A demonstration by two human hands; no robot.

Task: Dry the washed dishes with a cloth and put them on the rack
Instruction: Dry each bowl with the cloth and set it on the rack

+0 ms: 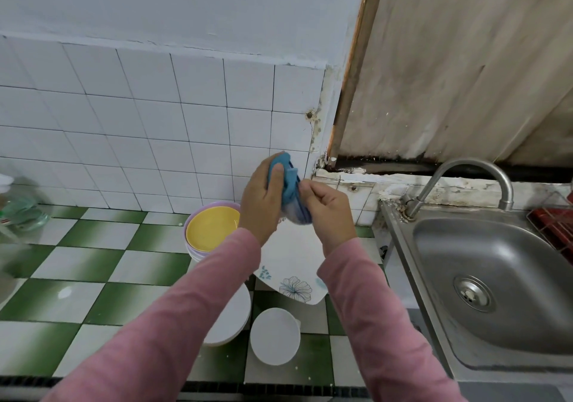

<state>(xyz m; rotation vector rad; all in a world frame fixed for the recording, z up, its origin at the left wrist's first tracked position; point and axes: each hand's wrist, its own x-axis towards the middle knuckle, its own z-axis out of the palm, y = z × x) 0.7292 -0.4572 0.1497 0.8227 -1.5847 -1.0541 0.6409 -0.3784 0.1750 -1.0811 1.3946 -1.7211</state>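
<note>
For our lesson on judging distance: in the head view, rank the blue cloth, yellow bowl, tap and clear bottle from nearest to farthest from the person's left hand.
1. Blue cloth, in the left hand's grip, round a dish.
2. Yellow bowl, just left.
3. Tap, right, over the sink.
4. Clear bottle, far left edge.

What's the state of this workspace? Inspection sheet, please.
Surface: green-and-white tiled counter.
Job's things: blue cloth wrapped over small dish; bowl stack, yellow one on top; flowered plate; two white bowls near the front edge; red rack at far right.
Clutter: bottle at far left.
Hands: left hand grips cloth; right hand holds small dish.
Cables: nothing seen.
Surroundings: sink, tap, white tiled wall, worn panel behind the sink.
</note>
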